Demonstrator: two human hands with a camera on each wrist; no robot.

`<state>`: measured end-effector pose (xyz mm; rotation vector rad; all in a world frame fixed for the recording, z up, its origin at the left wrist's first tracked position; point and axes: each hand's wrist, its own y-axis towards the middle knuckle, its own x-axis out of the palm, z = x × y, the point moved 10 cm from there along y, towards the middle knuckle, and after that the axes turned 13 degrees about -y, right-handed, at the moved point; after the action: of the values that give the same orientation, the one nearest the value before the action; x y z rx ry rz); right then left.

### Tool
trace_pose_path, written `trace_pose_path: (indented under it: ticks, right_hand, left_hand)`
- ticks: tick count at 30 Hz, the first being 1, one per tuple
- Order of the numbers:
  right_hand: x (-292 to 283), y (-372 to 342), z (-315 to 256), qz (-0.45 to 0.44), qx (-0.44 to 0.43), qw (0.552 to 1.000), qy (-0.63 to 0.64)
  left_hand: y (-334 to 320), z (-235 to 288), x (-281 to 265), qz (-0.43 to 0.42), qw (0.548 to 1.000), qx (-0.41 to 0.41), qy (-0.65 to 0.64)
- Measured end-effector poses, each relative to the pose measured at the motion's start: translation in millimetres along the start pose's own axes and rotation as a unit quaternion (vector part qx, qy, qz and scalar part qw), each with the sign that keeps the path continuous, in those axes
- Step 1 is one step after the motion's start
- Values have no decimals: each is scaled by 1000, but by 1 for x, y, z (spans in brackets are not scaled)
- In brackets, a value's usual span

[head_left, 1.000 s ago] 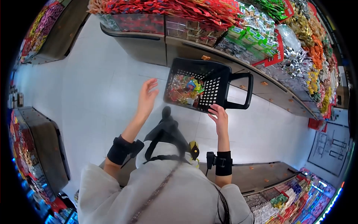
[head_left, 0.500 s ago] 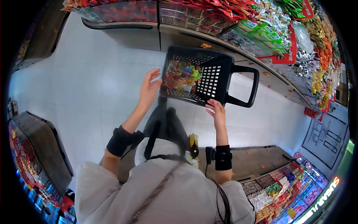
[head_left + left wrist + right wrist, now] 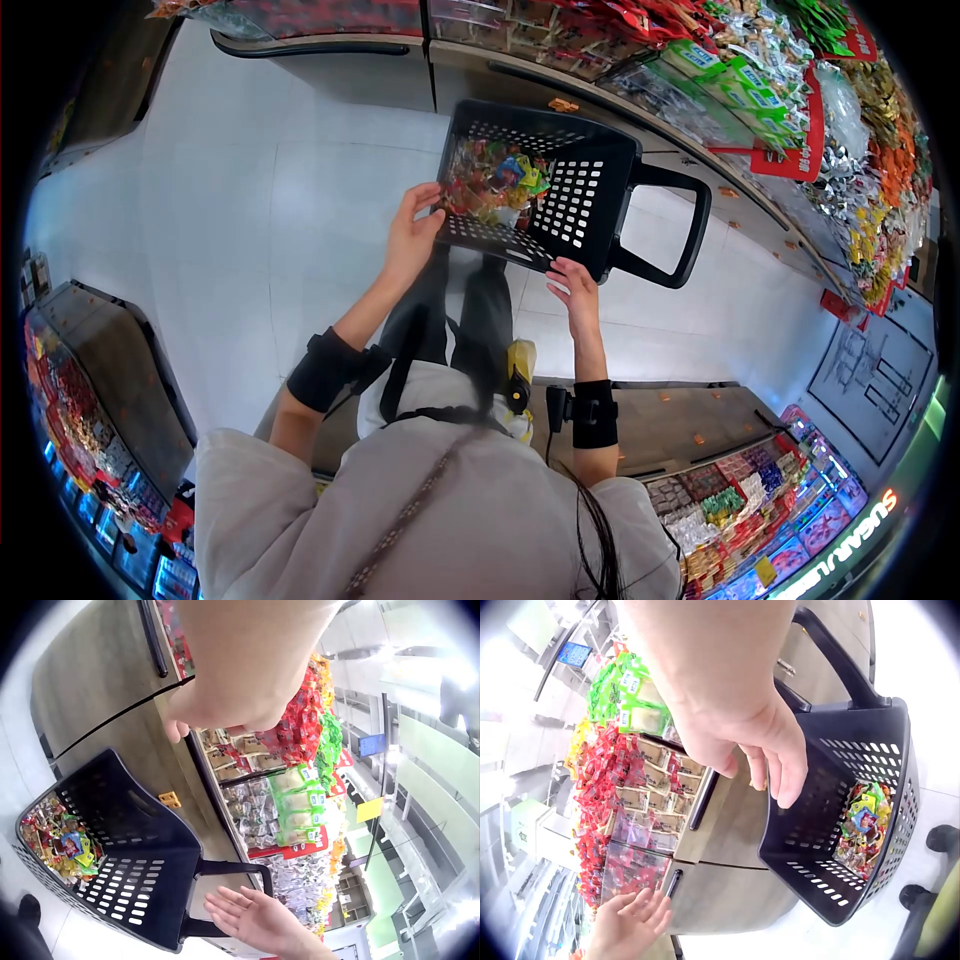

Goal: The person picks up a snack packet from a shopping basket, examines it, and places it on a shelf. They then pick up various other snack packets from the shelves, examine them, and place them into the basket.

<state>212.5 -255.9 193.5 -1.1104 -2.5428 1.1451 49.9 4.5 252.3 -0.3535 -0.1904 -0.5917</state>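
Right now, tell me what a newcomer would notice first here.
The black basket, upper middle in the head view, would probably come first, colourful packets lying inside. Beyond it, red packets and green packets stand out. The left hand and right hand are by the basket's near side.

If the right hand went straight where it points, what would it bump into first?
Probably the black basket, at its near rim, though depth is unclear: the right hand might pass over it.
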Motion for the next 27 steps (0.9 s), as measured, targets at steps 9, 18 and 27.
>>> trace_pose_path:
  ticks: [9, 18, 27]
  right_hand:
    - [-16, 25, 1, -44, -10, 999, -29]
    - [-21, 98, 32, -104, 15, 994, -17]
    - [-23, 139, 54, -103, 12, 994, -41]
  left_hand:
    - [-16, -12, 11, 66, 997, 11, 45]
    - [-27, -52, 45, 118, 992, -11, 44]
    - [-37, -94, 30, 182, 983, 6, 25]
